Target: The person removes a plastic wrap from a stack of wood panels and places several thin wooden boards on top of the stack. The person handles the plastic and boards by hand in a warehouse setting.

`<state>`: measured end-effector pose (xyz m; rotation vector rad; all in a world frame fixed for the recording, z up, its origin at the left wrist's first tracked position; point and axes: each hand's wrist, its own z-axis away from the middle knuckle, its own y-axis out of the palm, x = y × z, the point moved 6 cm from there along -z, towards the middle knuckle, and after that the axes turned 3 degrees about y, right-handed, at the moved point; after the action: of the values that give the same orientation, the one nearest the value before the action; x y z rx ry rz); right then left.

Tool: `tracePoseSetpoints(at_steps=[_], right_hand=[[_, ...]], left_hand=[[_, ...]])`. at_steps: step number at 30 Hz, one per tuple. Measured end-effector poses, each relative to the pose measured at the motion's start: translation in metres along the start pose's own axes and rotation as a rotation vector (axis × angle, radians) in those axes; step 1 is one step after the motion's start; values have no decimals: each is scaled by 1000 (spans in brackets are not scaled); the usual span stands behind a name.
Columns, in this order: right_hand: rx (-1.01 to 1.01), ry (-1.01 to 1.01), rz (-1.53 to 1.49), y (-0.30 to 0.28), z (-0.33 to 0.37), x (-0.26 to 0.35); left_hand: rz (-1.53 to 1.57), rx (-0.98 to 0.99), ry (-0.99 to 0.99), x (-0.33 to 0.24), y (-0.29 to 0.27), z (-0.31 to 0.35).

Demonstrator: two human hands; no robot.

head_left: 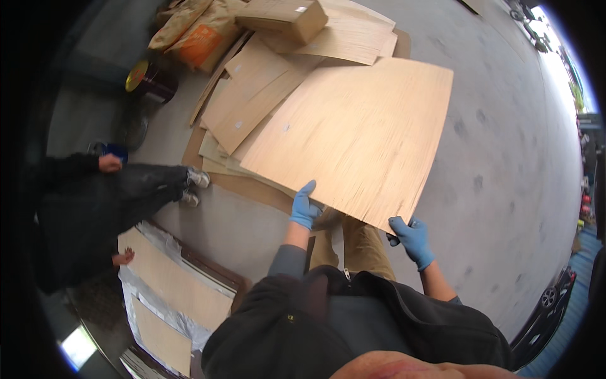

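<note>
A large, pale plywood sheet spreads out in front of me, tilted, its near edge between my two hands. My left hand, in a blue glove, grips that edge with the thumb on top. At the near right corner my right hand, also blue-gloved, has its thumb on the upper face and its fingers curled underneath. Beyond the sheet lies a pile of wooden panels, partly hidden by it. Whether the sheet's far end touches the pile, I cannot tell.
A cardboard box rests on the pile's far end, beside paper sacks. Left of these stands a dark bucket. Another person stands at the left, near framed panels. A dark car is at the lower right.
</note>
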<state>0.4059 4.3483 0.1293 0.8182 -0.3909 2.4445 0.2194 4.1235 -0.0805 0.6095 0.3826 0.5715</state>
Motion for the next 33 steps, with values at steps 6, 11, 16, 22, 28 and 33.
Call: tracePoseSetpoints(at_steps=[6,11,16,22,28,33], right_hand=[[584,-59,-652,-58,18,-13],[208,31,-277,-135,27,-60],[117,-377,56,-208,113,-74],[464,-348,144,-206,231,-66],[764,-22,139,-150,365,-110],[981,-41,195,-82,500,-194]], left_hand=[[-168,222,-7,-2,56,112],[-224,185,340,29,69,229],[-143,108,532,111,43,380],[60,15,657,199,-4,554],[112,42,894,253,-70,732],[214,-105,1050,302,-175,883]])
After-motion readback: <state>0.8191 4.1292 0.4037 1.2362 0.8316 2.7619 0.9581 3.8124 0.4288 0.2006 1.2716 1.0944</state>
